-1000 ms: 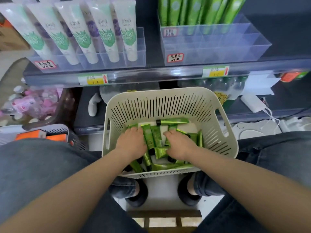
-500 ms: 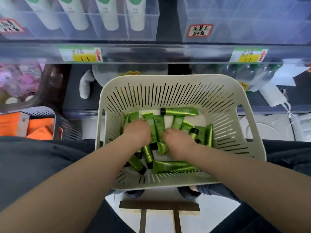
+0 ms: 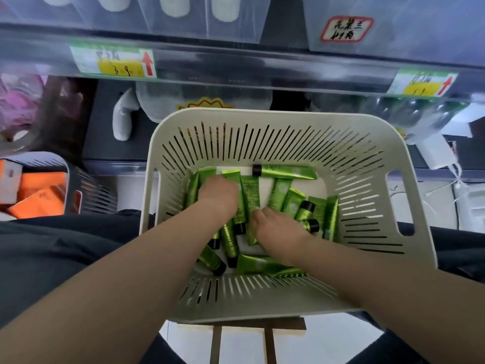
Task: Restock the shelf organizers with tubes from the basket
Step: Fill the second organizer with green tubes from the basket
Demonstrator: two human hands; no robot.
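reaching into the basket [image 3: 288, 119], both hands lie knuckles-up on the loose green tubes [image 3: 286, 172]. left hand [image 3: 217, 198] covers the left bunch, right hand [image 3: 275, 229] the middle; fingers curl under, perhaps gripping, i cannot tell.

Single head-worn, wide-angle view, looking steeply down and slightly forward. The basket [image 3: 262, 114] lies close beneath, filling mid-frame. The shelf edge [image 3: 236, 68] runs across the top.
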